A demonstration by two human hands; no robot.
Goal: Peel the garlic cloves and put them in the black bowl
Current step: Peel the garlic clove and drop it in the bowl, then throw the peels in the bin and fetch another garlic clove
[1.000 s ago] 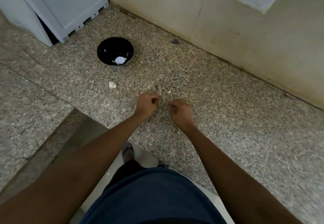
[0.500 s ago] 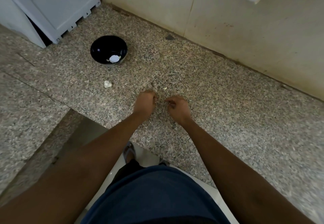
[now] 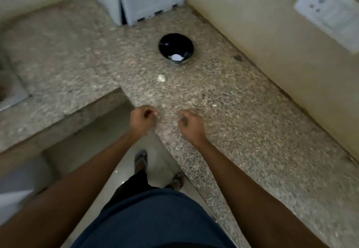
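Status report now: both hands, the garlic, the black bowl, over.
Left hand and right hand curled over the counter edge, contents not visible. One white clove in the black bowl. One pale piece loose on the counter. Path unblocked.

Both forearms extend forward, bare; left hand with fingers curled into a loose fist, right hand apart from it, fingers curled inward; contents of either grip indiscernible, motion blur.
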